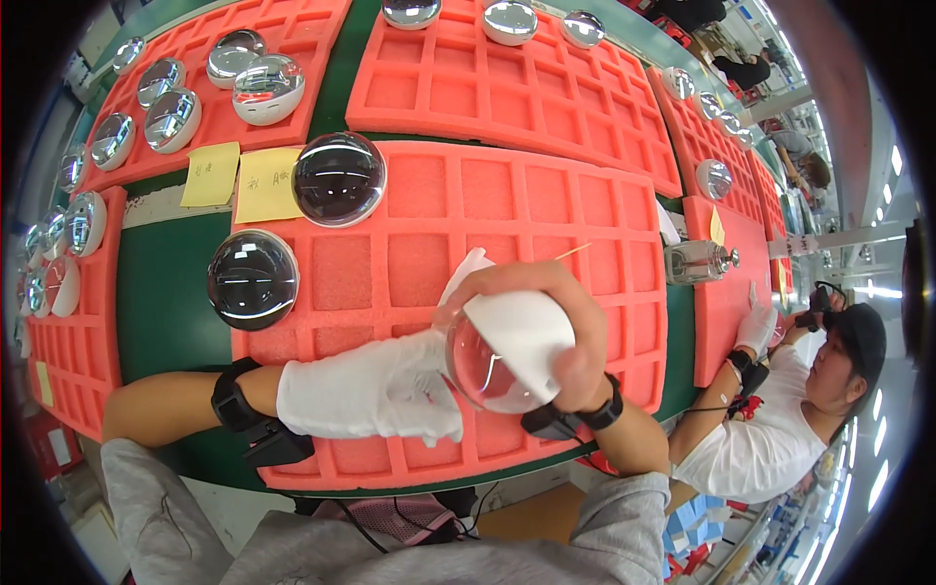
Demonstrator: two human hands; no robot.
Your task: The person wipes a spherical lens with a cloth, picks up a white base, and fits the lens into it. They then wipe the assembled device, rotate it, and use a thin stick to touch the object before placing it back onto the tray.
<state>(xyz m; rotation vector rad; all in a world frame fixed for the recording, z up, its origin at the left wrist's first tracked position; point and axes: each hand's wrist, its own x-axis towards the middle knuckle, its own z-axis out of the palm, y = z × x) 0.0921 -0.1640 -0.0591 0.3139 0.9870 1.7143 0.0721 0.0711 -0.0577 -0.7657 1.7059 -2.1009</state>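
A globe with a white half and a clear half [526, 336] is held above the pink foam tray [497, 434]. My bare right hand [575, 322] curls over its top and right side, the fingers blurred. My left hand [390, 385], in a white glove, closes against its left side; the globe hides part of the grip. A thin wooden stick [573, 252] juts up beside my right hand; what holds it is hidden. Left of my hands, two dark glossy globes [252, 280] rest at the tray's left edge.
Several mirror-like globes [268, 90] sit in foam trays at the far left and back. Yellow paper notes [211, 175] lie by the tray's upper left corner. A clear pump bottle [697, 261] stands to the right. A co-worker [780, 419] sits at the far right.
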